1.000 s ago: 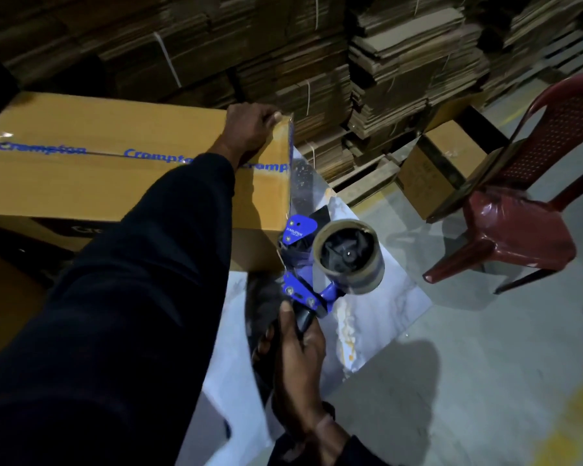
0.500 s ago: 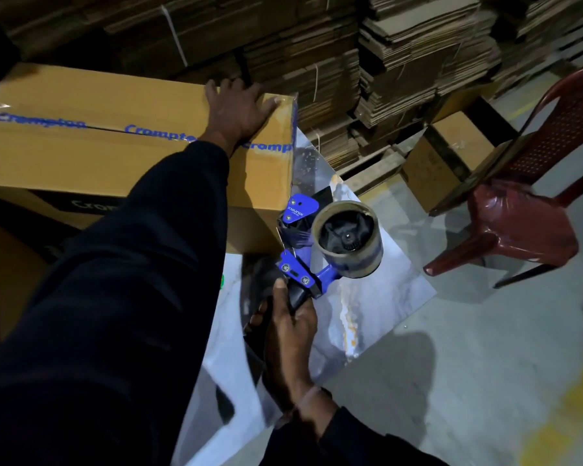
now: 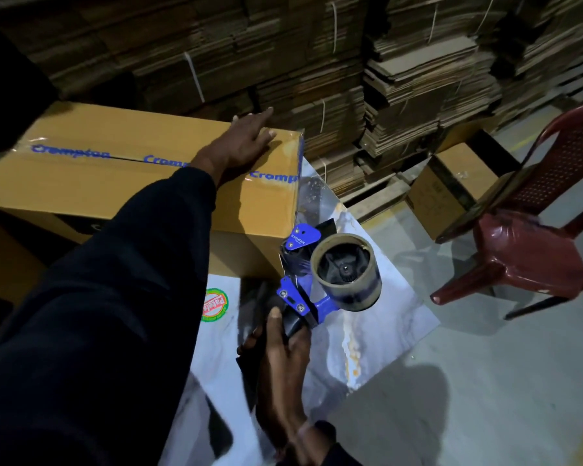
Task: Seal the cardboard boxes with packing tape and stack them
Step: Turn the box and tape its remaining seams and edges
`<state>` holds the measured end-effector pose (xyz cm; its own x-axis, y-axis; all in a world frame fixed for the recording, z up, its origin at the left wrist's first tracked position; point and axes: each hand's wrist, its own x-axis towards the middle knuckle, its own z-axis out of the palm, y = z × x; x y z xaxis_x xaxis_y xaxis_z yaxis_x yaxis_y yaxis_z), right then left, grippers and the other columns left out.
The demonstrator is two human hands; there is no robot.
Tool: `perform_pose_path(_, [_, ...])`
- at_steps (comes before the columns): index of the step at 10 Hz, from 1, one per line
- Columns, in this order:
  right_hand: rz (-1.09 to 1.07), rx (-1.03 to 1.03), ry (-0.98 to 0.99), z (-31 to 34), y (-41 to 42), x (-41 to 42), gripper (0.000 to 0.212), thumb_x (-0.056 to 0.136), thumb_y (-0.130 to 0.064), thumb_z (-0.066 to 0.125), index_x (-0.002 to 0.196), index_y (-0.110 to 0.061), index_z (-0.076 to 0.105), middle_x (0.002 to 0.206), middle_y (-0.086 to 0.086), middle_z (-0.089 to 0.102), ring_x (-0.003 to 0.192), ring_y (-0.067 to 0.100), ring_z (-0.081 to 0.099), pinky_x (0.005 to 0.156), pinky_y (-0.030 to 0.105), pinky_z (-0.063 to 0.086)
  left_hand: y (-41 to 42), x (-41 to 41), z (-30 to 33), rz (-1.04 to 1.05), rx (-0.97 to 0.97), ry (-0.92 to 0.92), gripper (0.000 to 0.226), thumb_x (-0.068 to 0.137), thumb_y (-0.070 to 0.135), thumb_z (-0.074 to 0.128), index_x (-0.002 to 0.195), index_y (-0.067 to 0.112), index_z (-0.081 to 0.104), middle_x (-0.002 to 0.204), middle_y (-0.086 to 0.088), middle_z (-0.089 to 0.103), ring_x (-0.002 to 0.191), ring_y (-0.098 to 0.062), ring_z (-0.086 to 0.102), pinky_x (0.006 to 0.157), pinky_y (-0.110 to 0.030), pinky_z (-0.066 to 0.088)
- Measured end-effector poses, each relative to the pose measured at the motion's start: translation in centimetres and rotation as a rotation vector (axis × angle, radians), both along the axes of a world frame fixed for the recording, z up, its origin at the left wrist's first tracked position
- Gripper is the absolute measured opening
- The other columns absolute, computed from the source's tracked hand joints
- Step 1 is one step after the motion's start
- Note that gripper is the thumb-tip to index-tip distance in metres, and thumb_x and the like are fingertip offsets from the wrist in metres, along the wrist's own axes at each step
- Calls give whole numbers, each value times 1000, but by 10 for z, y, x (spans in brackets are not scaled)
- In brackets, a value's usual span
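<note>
Fingers of the left hand (image 3: 241, 148) lie straight and spread, pressed flat on the top of the cardboard box (image 3: 142, 183) near its right end, over the taped centre seam. Fingers of the right hand (image 3: 283, 361) are curled round the black handle of the tape dispenser (image 3: 312, 280), thumb lying up along it. The dispenser sits just off the box's right end, low beside the end face, its roll (image 3: 345, 272) facing the camera. A clear strip of tape (image 3: 312, 196) runs from the top edge of the box down toward the dispenser, not yet cut and apparently not pressed to the end face. The box rests on a pale marbled sheet (image 3: 377, 334) laid on the floor. Behind are stacks of flat cardboard (image 3: 401, 79); a smaller box (image 3: 451, 193) and a red plastic chair (image 3: 535, 230) stand to the right.

The likely trouble is the loose strip: pulled at a slant it may wrinkle, stick to itself, or tear raggedly at the blade. If the left hand eases off, the pull could lift the seam tape or drag the box across the slick sheet
</note>
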<state>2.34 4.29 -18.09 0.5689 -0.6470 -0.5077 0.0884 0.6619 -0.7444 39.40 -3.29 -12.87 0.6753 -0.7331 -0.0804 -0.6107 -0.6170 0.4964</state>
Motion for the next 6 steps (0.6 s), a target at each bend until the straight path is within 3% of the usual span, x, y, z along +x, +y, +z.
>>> perform_pose_path(1, [3, -61, 38, -9, -1, 0, 10, 108, -12, 52, 105, -5, 45, 64, 10, 45, 50, 19, 48, 53, 31, 47, 18, -38, 15, -122, -156, 116, 62, 107, 60, 33, 163, 48, 8, 174, 5, -2, 159, -21, -11, 128, -55, 4])
perform_pose_path(2, [12, -62, 25, -16, 0, 2, 11, 108, -15, 54, 107, -7, 46, 66, 12, 45, 53, 22, 44, 62, 43, 42, 42, -71, 6, -390, -237, 48, 69, 99, 73, 25, 162, 44, 22, 174, 11, 2, 159, -14, -13, 127, -48, 5])
perform_pose_path(3, [22, -60, 44, -18, -1, 1, 14, 108, -14, 54, 99, -9, 44, 64, 10, 46, 52, 22, 46, 62, 42, 42, 59, -89, -2, -533, -154, -11, 80, 94, 79, 24, 163, 38, 24, 175, 7, 3, 160, -15, -14, 127, -52, 3])
perform_pose_path(4, [31, -54, 23, -15, -1, -1, 14, 109, -16, 54, 100, -9, 44, 64, 11, 47, 52, 23, 47, 61, 41, 43, 76, -95, -6, -569, -37, -19, 84, 89, 63, 49, 163, 45, 14, 175, 5, -3, 159, -18, -17, 126, -63, -1])
perform_pose_path(5, [36, -16, 0, -15, 1, 0, 21, 107, -20, 57, 98, -8, 43, 64, 11, 47, 50, 23, 48, 59, 38, 43, 92, -99, -9, -606, 127, -172, 102, 84, 72, 67, 164, 45, 10, 174, 4, -12, 159, -19, -19, 127, -58, -7])
perform_pose_path(6, [31, -5, 0, -13, 3, 1, 21, 107, -19, 56, 96, -6, 43, 63, 12, 47, 47, 22, 48, 58, 40, 43, 96, -106, -19, -581, 115, -350, 109, 78, 84, 64, 164, 40, 15, 175, 1, -7, 160, -21, -13, 128, -57, -1])
